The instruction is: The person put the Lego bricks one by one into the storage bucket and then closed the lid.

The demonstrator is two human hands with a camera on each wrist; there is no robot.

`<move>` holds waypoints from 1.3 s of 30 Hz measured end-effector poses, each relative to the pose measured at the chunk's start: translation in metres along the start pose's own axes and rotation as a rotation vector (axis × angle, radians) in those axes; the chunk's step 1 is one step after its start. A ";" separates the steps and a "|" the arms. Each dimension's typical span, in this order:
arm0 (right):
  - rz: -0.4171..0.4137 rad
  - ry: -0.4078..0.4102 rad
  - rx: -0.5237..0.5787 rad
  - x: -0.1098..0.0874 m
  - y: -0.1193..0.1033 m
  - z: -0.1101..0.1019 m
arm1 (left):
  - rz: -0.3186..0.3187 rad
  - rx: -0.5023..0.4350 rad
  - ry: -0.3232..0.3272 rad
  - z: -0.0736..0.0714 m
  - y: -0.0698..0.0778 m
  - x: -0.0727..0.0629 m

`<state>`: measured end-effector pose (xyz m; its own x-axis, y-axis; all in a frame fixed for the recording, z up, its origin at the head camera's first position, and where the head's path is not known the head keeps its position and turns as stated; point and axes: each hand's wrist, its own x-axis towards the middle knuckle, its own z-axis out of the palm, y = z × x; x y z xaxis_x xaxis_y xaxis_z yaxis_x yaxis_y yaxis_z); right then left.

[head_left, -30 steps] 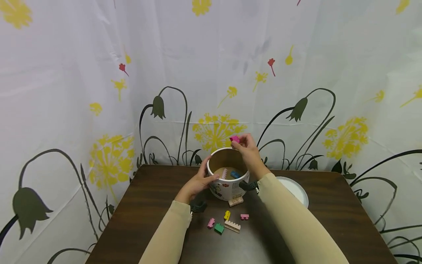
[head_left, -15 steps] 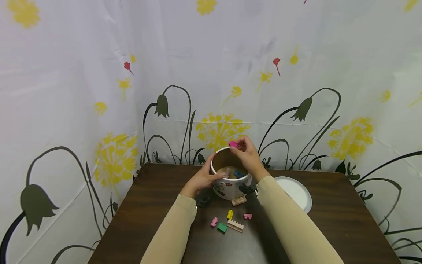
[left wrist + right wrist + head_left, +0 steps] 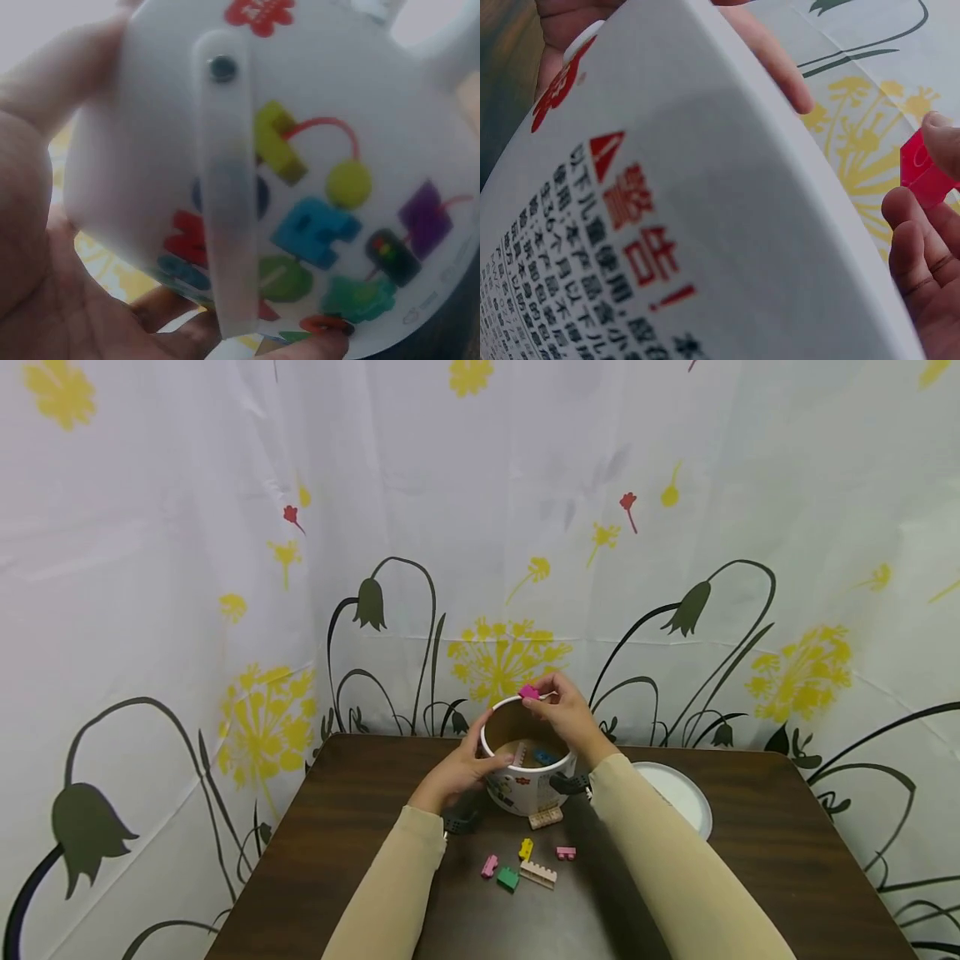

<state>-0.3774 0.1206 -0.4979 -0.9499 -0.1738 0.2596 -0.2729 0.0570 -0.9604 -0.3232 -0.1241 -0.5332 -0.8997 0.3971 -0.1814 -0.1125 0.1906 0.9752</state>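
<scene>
Brown wood-grain table (image 3: 750, 835): carries everything before you, a white flower-print curtain (image 3: 480, 485) hanging behind it
Beige right sleeve (image 3: 660, 860): hides part of the flat round white lid (image 3: 688, 797) from you
Right hand (image 3: 566, 714): stands before part of the rim of the round white printed bucket (image 3: 525, 793); its thumb and fingers pinch one hot-pink plastic brick (image 3: 529, 692)
Pinched brick: at the bucket's far rim; whether they touch, you cannot tell
Left hand (image 3: 457, 770): grips the bucket's side for you, thumb at the near rim
Inside, two in sight: one long pale-pink brick (image 3: 520, 753), one blue brick (image 3: 544, 757)
Loose, six: one yellow brick (image 3: 527, 849), one green brick (image 3: 507, 879), two small pink bricks (image 3: 490, 867), one long cream brick (image 3: 538, 874), one beige brick (image 3: 545, 817) just beside the bucket's base
Visible bricks: nine altogether
</scene>
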 end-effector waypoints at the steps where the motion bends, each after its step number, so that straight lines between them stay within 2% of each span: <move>1: -0.004 -0.003 -0.004 -0.001 0.000 0.000 | -0.004 -0.005 -0.011 -0.001 0.000 -0.001; 5: -0.006 -0.002 -0.016 0.000 -0.001 0.000 | 0.001 -0.010 -0.034 -0.002 0.001 -0.001; 12: 0.016 -0.083 -0.138 0.002 -0.004 0.002 | -0.004 -0.024 -0.017 -0.001 0.000 0.002; 20: 0.016 -0.090 -0.100 0.003 -0.002 0.000 | -0.019 -0.011 0.072 0.006 0.004 0.005; 28: 0.018 -0.077 -0.041 -0.002 -0.003 0.001 | -0.004 -0.050 0.058 0.005 -0.005 0.004; 39: 0.016 -0.050 -0.026 -0.002 0.002 -0.001 | -0.002 -0.076 0.058 0.004 -0.009 0.006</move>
<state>-0.3766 0.1216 -0.5003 -0.9457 -0.2213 0.2380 -0.2620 0.0861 -0.9612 -0.3257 -0.1199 -0.5438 -0.9219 0.3442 -0.1777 -0.1440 0.1213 0.9821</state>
